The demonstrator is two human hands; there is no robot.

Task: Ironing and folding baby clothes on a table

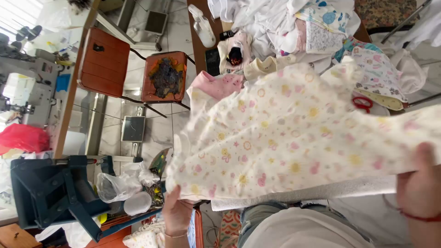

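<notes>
Now your left hand (177, 213) and right hand (420, 186) both pinch the printed baby garment (285, 138), spread between them, just below the red scissors (363, 103) on the table.

Two bare hands are in view. The left hand (177, 212) appears at the lower centre of the frame, with no sleeve visible on the forearm; a thin, light-coloured metallic bracelet circles the wrist. The right hand (420, 183) appears at the lower right edge; a thin red cord bracelet circles its wrist, and no sleeve is visible there either. No rings can be made out on either hand. Between the hands, the torso is covered by a plain white or off-white top. Above it, the legs are clad in grey-green trousers of a denim-like fabric.
</notes>
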